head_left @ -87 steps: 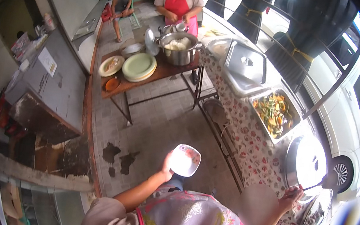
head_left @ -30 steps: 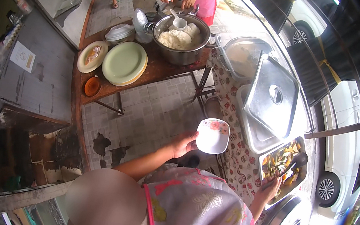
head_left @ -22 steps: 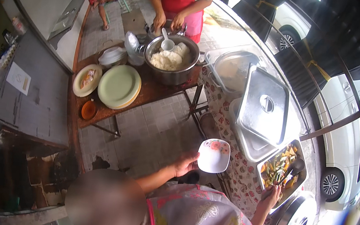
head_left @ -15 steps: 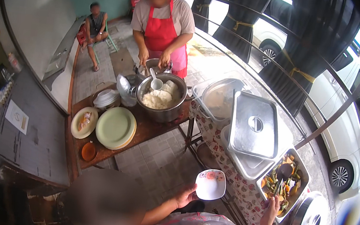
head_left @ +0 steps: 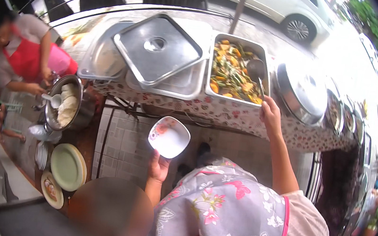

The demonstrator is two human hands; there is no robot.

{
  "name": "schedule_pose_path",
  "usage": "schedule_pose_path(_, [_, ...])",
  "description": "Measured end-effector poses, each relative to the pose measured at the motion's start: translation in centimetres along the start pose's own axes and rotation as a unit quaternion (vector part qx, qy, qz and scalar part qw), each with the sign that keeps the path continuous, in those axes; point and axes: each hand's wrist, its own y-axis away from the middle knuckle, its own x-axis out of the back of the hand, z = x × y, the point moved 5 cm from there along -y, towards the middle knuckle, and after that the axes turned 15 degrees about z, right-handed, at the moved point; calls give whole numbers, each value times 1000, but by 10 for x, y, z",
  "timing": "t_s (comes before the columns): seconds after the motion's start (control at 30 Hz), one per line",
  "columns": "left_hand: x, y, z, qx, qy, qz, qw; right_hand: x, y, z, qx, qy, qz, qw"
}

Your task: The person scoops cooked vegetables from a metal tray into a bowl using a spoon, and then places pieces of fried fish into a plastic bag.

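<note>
My left hand grips a small white square bowl by its near edge, thumb over the rim. The bowl has a floral print along one side, and no food shows inside it. My right arm stretches forward to the table, and the right hand is closed around the handle of a ladle. The ladle's dark head rests on mixed cooked vegetables, orange and green pieces among them. They fill a rectangular metal pan. The bowl is held apart from the pan, nearer my body.
Left of the pan, a metal lid lies over other trays. A round lidded pot stands to its right. At left a co-worker in a red apron leans by a rice pot; green plates are nearby. A railing runs behind.
My view has swung to the right, so the food pan now lies ahead and the co-worker far left. Both hands keep their holds on the bowl and the ladle.
</note>
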Motion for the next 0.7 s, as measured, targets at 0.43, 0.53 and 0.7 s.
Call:
schedule_pose_path(0.43, [-69,-16,-36,62,-119,-46,990,91,-62,15,6,203,87,975])
schedule_pose_path(0.53, [-92,-23,-47,63,-123,-40,990,91,-86,2,89,299,90,946])
schedule_pose_path(0.7, [-125,-26,-64,63,-117,-37,990,48,-140,-33,209,500,35,840])
